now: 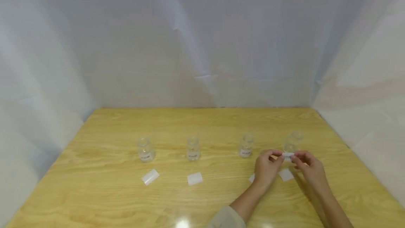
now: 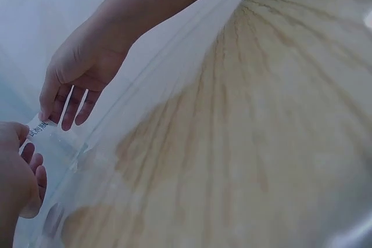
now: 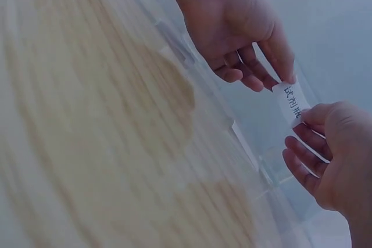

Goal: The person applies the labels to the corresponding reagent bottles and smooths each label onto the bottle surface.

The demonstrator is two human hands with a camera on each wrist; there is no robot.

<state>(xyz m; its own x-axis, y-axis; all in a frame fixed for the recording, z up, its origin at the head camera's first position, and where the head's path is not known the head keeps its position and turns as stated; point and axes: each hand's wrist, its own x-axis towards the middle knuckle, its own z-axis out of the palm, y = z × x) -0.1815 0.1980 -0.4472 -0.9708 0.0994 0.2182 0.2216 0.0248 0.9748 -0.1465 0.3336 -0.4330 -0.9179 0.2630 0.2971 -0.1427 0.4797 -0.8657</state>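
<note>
A small white label (image 1: 287, 156) with dark handwritten characters is stretched between my two hands. My left hand (image 1: 265, 169) pinches its left end between thumb and forefinger, while my right hand (image 1: 312, 173) pinches the other end. In the right wrist view the written face of the label (image 3: 292, 103) shows, slightly bowed. Just beyond the fingers stands a clear glass bottle (image 1: 293, 140), its lower part partly hidden by the hands. Below the label, a white paper piece (image 1: 286, 175) lies on the table between the wrists.
To the left stand three clear bottles, a near one (image 1: 245, 147), a middle one (image 1: 193, 149) and a far-left one (image 1: 145, 150), each bearing a label. White paper pieces (image 1: 150, 177) (image 1: 194, 178) lie in front. White sheeting (image 1: 202, 45) encloses the wooden table (image 1: 126, 203).
</note>
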